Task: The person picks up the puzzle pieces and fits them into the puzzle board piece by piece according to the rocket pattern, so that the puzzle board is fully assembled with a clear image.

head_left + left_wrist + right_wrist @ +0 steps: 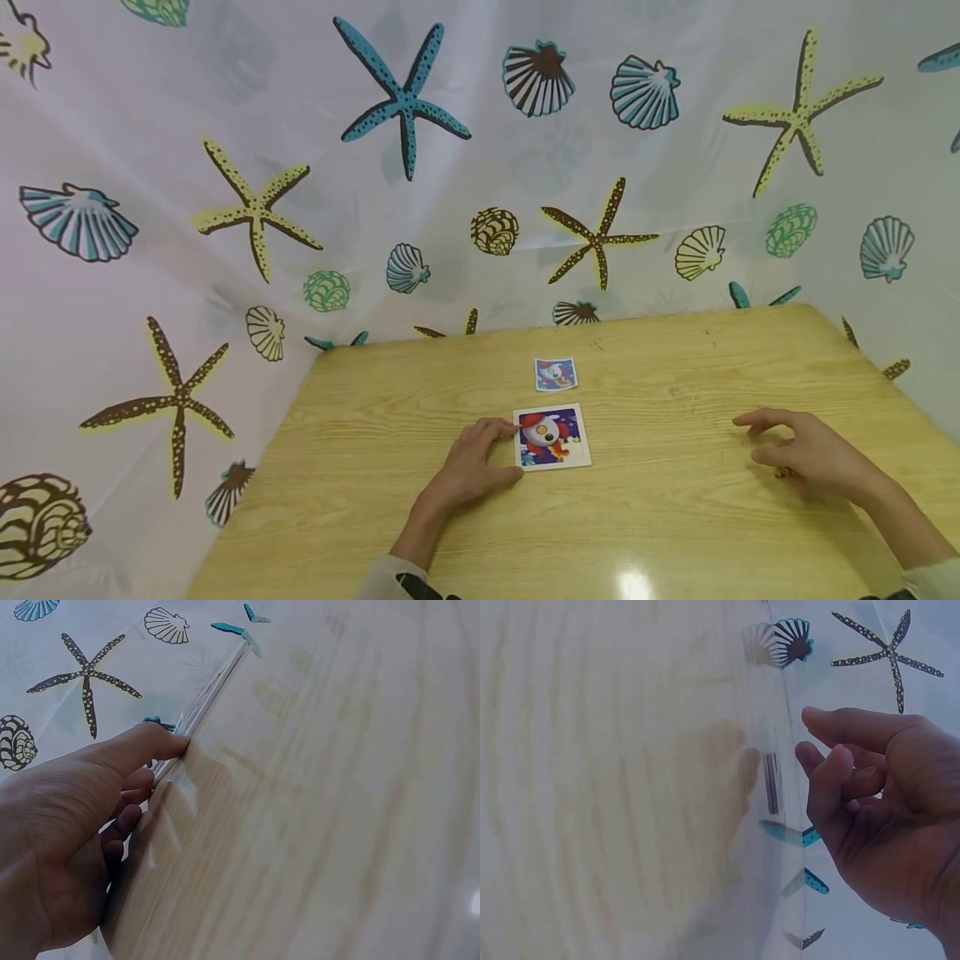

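Note:
A square picture puzzle [551,437] with a white frame lies flat on the wooden table; its lower right part shows white. My left hand [472,467] holds its left side, the fingertips on the left edge and the thumb at the lower left corner. In the left wrist view, the thumb [161,742] meets the frame's thin edge. Over the table's right part, apart from the puzzle, is my right hand [813,458]. Its index finger reaches forward, while the other fingers curl around a small orange-and-dark thing [782,472], mostly hidden; I cannot tell its kind.
Just behind the puzzle lies a small picture card [556,375] with a similar design. The wooden table [660,358] ends at a white curtain [465,50] printed with starfish and shells, which hangs along the back and both sides.

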The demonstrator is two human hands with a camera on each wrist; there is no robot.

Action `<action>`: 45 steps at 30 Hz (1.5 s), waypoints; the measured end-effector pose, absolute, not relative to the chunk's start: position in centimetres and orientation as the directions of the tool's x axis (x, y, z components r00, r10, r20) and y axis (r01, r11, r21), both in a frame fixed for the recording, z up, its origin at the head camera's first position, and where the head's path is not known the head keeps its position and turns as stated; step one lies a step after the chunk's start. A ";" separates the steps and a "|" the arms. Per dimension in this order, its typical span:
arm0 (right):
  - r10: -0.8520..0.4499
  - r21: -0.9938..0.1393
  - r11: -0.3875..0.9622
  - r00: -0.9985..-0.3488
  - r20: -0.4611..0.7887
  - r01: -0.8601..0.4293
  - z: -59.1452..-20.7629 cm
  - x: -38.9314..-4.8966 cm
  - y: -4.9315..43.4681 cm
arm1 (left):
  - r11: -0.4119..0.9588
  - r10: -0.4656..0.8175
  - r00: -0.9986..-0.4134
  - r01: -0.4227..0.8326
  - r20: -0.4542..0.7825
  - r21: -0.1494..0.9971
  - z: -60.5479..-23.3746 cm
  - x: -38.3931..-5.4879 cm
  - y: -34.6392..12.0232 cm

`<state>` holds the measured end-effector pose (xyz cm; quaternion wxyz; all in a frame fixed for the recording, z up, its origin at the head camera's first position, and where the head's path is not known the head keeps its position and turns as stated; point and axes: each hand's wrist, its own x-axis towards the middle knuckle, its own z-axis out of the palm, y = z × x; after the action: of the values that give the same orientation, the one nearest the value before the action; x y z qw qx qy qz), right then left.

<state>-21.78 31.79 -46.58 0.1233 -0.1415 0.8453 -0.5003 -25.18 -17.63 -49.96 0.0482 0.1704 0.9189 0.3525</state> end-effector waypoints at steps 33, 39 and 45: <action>-0.386 -0.829 0.544 -0.916 -0.110 -0.130 -47.2 -21.0 34.6 | 0.705 0.339 -0.940 0.280 0.037 0.651 -50.4 -25.2 -17.7; -0.353 -0.793 0.597 -0.928 -0.124 -0.121 -47.1 -21.0 34.2 | 0.699 0.344 -0.938 0.284 0.040 0.657 -50.3 -25.2 -17.7; -0.429 -0.827 0.536 -0.898 -0.094 -0.170 -47.3 -21.2 34.2 | 0.696 0.344 -0.938 0.289 0.047 0.657 -50.4 -25.3 -17.7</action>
<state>-21.23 34.15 -47.30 0.1444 -0.1733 0.8644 -0.4493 -25.26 -17.66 -50.37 0.0396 0.1720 0.9200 0.3498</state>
